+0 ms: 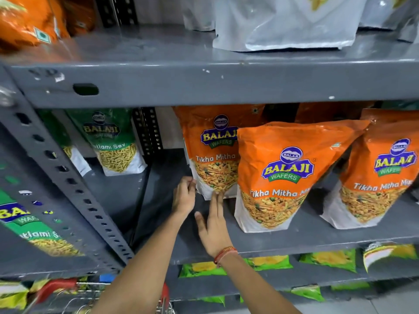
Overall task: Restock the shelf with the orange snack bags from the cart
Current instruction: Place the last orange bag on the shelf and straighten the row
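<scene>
— Standing upright on the shelf (283, 240), left of the front orange bag (292, 175): rear orange bag (215, 155). Left hand (184, 197) curled at its lower corner, right hand (214, 225) flat, fingertips touching its base.

— Probably light, crinkly, slippery. Best pinched at the stiff bottom seam.

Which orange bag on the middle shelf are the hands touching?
The leftmost orange bag, set furthest back. Left hand and right hand meet its bottom edge; the other two stand untouched.

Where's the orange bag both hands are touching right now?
The orange bag stands on the middle shelf, centre of the head view, behind and left of another orange bag, right of the green bags.
</scene>
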`<act>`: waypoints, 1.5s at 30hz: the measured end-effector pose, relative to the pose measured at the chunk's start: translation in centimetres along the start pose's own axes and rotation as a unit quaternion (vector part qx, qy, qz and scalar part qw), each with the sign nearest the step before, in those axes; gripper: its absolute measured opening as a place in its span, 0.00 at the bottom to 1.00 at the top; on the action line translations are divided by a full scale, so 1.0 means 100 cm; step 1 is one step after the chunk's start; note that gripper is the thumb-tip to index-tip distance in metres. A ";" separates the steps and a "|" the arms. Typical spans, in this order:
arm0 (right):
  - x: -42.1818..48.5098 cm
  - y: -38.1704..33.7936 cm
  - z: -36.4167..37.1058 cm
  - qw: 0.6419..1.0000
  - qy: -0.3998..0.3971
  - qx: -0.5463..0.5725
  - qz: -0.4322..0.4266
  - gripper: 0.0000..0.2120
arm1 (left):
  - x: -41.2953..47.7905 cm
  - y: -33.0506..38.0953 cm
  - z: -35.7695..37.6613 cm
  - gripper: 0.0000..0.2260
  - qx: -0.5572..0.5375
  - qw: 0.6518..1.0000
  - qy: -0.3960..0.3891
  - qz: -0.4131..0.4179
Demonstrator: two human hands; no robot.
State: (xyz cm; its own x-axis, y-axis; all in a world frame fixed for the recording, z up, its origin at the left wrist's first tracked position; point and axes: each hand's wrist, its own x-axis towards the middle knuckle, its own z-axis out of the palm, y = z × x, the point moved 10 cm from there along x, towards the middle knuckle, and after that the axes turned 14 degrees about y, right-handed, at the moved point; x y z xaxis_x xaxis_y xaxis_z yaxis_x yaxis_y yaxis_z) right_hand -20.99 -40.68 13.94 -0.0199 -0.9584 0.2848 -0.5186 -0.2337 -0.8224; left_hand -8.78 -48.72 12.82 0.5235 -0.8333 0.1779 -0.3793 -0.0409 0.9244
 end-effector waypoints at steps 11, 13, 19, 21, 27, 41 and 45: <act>-0.033 -0.006 -0.091 0.990 0.122 0.053 -0.053 0.17 | -0.054 0.033 -0.040 0.07 -0.111 0.987 0.113 -0.017; -0.046 0.005 -0.145 0.966 0.241 0.063 -0.063 0.13 | -0.082 0.042 -0.034 0.04 -0.185 0.979 0.078 -0.021; -0.006 0.070 -0.197 0.964 0.186 0.157 0.107 0.42 | -0.136 0.073 0.051 0.30 -0.182 0.956 -0.230 -0.019; 0.001 0.065 -0.186 0.974 0.123 0.173 0.085 0.38 | -0.140 0.077 0.057 0.34 -0.159 0.957 -0.245 -0.006; -0.009 0.053 -0.160 0.972 0.101 0.195 0.079 0.33 | -0.136 0.057 0.020 0.28 -0.152 0.967 -0.203 -0.017; -0.016 0.045 -0.112 0.978 0.035 0.178 0.106 0.28 | -0.065 0.173 -0.102 0.15 -0.267 0.962 -0.014 0.061; -0.015 0.048 -0.112 0.977 0.031 0.182 0.109 0.28 | -0.049 0.216 -0.121 0.08 -0.227 0.963 0.075 0.123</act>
State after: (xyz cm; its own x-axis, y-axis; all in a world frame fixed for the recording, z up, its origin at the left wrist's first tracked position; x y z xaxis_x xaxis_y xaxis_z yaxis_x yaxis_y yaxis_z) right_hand -33.01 -38.50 15.03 -0.1534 -0.9827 0.1038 -0.1590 -0.0792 -0.9841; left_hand -10.35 -38.84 35.98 0.5769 -0.6968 0.4262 -0.1517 0.4213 0.8942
